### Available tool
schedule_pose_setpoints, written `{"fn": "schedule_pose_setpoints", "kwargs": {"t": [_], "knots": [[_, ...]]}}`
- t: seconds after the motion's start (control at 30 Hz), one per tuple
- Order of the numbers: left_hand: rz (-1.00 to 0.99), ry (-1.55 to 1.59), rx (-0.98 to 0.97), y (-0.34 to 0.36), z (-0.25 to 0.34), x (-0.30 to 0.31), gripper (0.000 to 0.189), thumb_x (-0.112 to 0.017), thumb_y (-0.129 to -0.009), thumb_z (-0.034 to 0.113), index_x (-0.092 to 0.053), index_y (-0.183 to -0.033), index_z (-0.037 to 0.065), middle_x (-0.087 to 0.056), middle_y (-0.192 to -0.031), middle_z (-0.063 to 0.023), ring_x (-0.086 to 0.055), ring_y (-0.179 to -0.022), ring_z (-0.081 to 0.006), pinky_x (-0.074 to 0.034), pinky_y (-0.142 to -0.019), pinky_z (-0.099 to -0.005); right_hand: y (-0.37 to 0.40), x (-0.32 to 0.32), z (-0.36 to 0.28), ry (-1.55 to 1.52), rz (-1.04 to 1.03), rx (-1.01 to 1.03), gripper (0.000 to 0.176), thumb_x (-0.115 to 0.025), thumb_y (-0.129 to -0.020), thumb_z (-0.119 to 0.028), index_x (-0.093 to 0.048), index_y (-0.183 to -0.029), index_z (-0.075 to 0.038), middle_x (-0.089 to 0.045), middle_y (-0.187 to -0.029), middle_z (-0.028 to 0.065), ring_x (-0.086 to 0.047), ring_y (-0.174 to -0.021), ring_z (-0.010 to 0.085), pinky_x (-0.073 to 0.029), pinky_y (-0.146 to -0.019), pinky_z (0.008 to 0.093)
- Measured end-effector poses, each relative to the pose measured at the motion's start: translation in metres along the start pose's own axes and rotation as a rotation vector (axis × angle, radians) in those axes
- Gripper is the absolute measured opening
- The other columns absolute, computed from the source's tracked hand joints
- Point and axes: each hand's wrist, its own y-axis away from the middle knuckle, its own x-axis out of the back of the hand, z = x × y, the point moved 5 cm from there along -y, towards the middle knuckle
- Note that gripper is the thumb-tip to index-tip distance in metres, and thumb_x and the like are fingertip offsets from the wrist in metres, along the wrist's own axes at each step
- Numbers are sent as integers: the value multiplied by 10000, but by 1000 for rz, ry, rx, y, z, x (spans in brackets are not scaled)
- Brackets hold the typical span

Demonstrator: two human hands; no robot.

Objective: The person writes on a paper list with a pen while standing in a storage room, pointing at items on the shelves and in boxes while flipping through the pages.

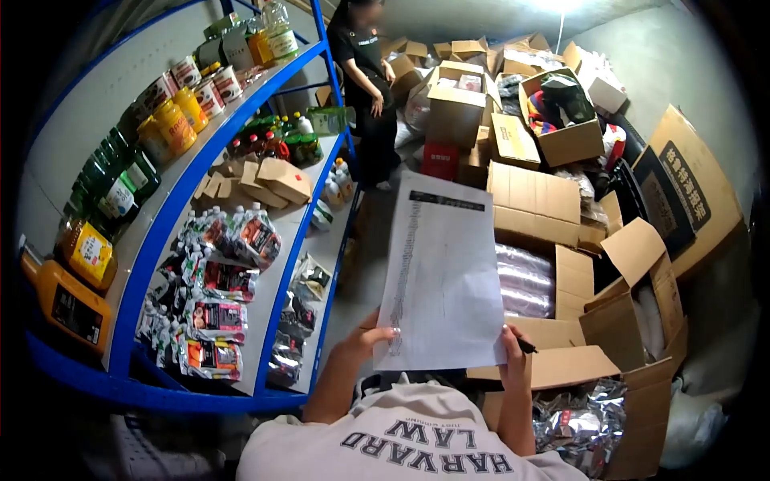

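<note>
A white printed sheet of paper (441, 280) is held up in front of my chest, with a dark header bar at its top and a column of small print too fine to read. My left hand (370, 335) is closed on its lower left edge, thumb on the front. At the lower right edge my right hand (515, 354) grips the paper, and a black pen (526, 345) sticks out from the same hand. The fingers behind the sheet are hidden.
On my left stands a blue-framed shelf (172, 188) with bottles, jars, cans and pouches (216, 321). Open cardboard boxes (533, 204) crowd the right side. Another person (369, 88) in dark clothes stands beyond the shelf's far end.
</note>
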Motion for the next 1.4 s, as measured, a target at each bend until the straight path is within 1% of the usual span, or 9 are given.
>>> {"fn": "schedule_pose_setpoints", "kwargs": {"t": [0.03, 0.17, 0.4, 0.57, 0.7, 0.8, 0.9, 1.2, 1.4], "knots": [[67, 9, 81, 1, 0, 2, 471, -460, -650, -34, -420, -1114, 29, -532, -968, -103, -536, -852, -195, -432, -741, -298, -2, 0, -2, 16, -11, -2, 227, -514, -775, -157, -527, -889, 38, -528, -730, 30, -474, -632, 68, -370, -542, 165], [-202, 426, -29, -13, -4, -3, 525, -465, -581, -101, -430, -1095, 1, -481, -1052, -146, -526, -884, -248, -445, -725, -319, -10, 5, -1, 10, 0, 1, 241, -515, -769, -139, -517, -923, 46, -532, -733, 40, -483, -642, 75, -382, -564, 163], [7, 593, 50, -31, -20, 5, 556, -450, -508, -62, -434, -1059, 14, -495, -969, -130, -516, -852, -275, -440, -736, -300, -18, -1, -12, -10, -15, 36, 231, -535, -753, -82, -512, -944, 47, -519, -725, 22, -473, -640, 59, -375, -553, 155], [146, 734, 152, -42, -38, 23, 531, -396, -520, -70, -427, -1041, 34, -465, -988, -116, -478, -908, -279, -428, -772, -319, -23, -8, -22, 96, -66, 145, 223, -540, -752, -77, -523, -937, 45, -500, -647, -16, -411, -522, 10, -288, -414, 112], [241, 936, 226, -40, -33, 25, 528, -333, -522, -142, -457, -1001, 44, -473, -1006, -133, -485, -927, -288, -435, -800, -359, -23, -13, -17, 116, -91, 67, 243, -514, -752, -67, -500, -964, 51, -504, -645, 3, -410, -479, 18, -271, -359, 135], [84, 970, 257, -43, -36, 35, 510, -340, -524, -149, -493, -970, 44, -508, -996, -140, -526, -873, -295, -486, -690, -315, -21, -17, -14, 150, -54, 69, 261, -523, -747, -82, -497, -972, 47, -502, -646, -4, -406, -485, 14, -258, -348, 132], [173, 971, 110, -37, -27, 32, 503, -337, -522, -150, -514, -952, 42, -529, -986, -147, -553, -826, -290, -501, -591, -279, -22, -14, -10, 109, -70, 65, 263, -529, -757, -93, -512, -973, 56, -515, -663, 7, -430, -515, 30, -335, -413, 140], [155, 752, 53, -28, -22, 11, 613, -355, -500, -119, -438, -1086, 44, -502, -1009, -133, -514, -884, -274, -438, -721, -281, -18, -2, -22, 231, -14, 114, 246, -537, -772, -144, -547, -930, 44, -466, -653, -34, -376, -583, 26, -296, -515, 148], [-182, 872, 59, -23, -12, -20, 483, -416, -614, 5, -425, -1097, 2, -496, -1025, -139, -520, -875, -277, -437, -731, -315, -19, -2, -28, 434, -76, 243, 208, -538, -783, -173, -561, -835, 27, -455, -632, -49, -376, -563, 29, -290, -487, 163]]}}
